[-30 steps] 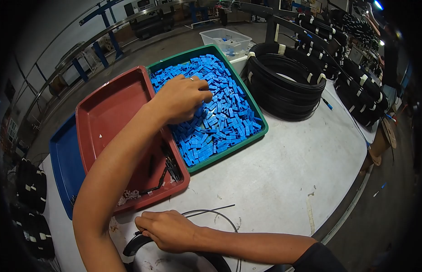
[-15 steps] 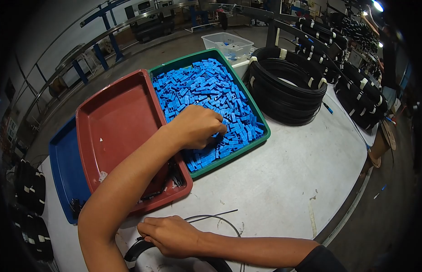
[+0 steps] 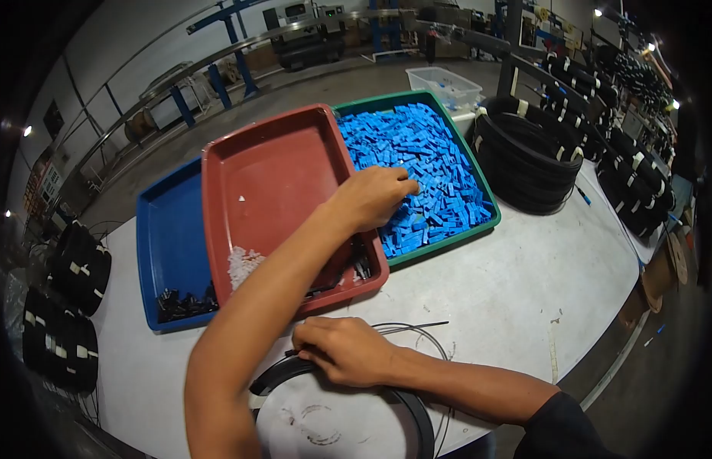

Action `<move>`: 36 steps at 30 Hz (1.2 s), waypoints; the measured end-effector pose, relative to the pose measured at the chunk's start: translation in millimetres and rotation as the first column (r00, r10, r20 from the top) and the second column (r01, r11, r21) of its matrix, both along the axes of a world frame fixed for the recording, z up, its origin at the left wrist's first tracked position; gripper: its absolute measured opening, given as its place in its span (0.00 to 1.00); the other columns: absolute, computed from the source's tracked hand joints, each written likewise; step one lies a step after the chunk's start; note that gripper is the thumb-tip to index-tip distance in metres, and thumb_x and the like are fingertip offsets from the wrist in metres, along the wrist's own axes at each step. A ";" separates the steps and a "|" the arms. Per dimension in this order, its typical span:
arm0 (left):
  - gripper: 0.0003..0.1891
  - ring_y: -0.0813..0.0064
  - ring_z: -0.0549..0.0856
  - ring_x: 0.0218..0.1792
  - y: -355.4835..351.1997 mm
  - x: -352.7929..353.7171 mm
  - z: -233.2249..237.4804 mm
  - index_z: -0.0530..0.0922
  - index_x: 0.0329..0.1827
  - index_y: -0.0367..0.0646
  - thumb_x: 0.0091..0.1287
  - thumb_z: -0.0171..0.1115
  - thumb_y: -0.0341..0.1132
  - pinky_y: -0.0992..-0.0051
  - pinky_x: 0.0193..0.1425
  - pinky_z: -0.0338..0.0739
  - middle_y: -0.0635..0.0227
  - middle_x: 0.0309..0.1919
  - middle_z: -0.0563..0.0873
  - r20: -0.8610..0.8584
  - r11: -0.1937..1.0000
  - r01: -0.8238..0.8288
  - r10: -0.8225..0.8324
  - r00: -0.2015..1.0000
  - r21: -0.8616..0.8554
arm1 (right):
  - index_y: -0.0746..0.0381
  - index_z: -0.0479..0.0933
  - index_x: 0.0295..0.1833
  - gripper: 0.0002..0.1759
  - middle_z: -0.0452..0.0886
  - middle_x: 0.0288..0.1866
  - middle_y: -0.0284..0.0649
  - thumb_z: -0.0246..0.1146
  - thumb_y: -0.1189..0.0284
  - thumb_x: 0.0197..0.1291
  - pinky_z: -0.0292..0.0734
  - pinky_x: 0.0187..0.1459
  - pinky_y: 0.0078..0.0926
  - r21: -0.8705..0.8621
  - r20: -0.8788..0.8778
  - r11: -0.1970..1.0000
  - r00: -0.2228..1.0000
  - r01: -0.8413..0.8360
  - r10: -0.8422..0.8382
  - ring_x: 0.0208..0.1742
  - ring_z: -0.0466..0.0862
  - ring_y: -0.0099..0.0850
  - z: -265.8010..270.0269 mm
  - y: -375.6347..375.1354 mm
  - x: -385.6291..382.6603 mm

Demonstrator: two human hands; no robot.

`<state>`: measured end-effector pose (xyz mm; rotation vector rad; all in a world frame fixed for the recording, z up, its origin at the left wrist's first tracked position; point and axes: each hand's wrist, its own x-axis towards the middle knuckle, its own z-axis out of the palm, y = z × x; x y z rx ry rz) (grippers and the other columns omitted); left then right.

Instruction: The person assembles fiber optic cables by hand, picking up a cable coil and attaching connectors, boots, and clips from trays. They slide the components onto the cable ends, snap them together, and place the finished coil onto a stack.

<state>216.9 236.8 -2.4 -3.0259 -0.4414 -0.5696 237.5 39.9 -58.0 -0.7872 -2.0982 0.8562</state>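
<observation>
My left hand (image 3: 375,199) is over the left part of a green tray (image 3: 444,256) heaped with small blue plastic clips (image 3: 440,168). Its fingers are curled and pinched together at the pile; whatever is between the fingertips is hidden. Lower down, my right hand (image 3: 344,350) is closed around the upper side of a coil of black cable (image 3: 425,428) that lies near the table's front edge. A thin loose cable end (image 3: 429,324) sticks out to the right beyond that hand.
A red tray (image 3: 272,161) with white bits (image 3: 243,265) overlaps a blue tray (image 3: 169,229) holding black pieces (image 3: 184,304). A large black cable coil (image 3: 524,164) stands on the white table (image 3: 509,298) at right, before a clear plastic bin (image 3: 445,88). More coils (image 3: 61,336) hang at left.
The view has shifted, so the trays sit further right and more of the front coil shows. My left hand has moved toward the green tray's left side; my right hand keeps its grip.
</observation>
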 end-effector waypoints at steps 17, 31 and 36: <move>0.10 0.70 0.89 0.44 -159.8 -144.2 12.1 0.84 0.40 0.39 0.59 0.78 0.28 0.74 0.48 0.83 0.60 0.47 0.88 0.636 0.947 0.057 0.167 0.753 -0.316 | 0.63 0.78 0.45 0.08 0.81 0.43 0.46 0.63 0.76 0.60 0.81 0.45 0.46 0.244 0.052 0.968 0.996 0.059 -0.074 0.44 0.84 0.50 -0.7 -6.5 3.6; 0.14 0.83 0.87 0.40 -190.9 -202.7 -53.8 0.82 0.51 0.37 0.67 0.75 0.30 0.79 0.50 0.82 0.69 0.38 0.89 0.614 0.602 0.233 0.566 0.550 -0.764 | 0.63 0.78 0.45 0.10 0.82 0.39 0.43 0.70 0.82 0.60 0.81 0.38 0.38 0.416 0.095 0.908 0.991 0.044 -0.092 0.38 0.86 0.44 8.5 -7.4 0.7; 0.10 0.79 0.87 0.41 -195.8 -206.4 -55.5 0.81 0.45 0.36 0.66 0.75 0.27 0.77 0.52 0.83 0.66 0.41 0.89 0.685 0.631 0.309 0.522 0.508 -0.711 | 0.62 0.80 0.45 0.11 0.82 0.40 0.41 0.69 0.83 0.59 0.81 0.33 0.37 0.466 -0.029 0.878 0.994 0.111 -0.110 0.34 0.85 0.42 8.7 -6.6 -0.2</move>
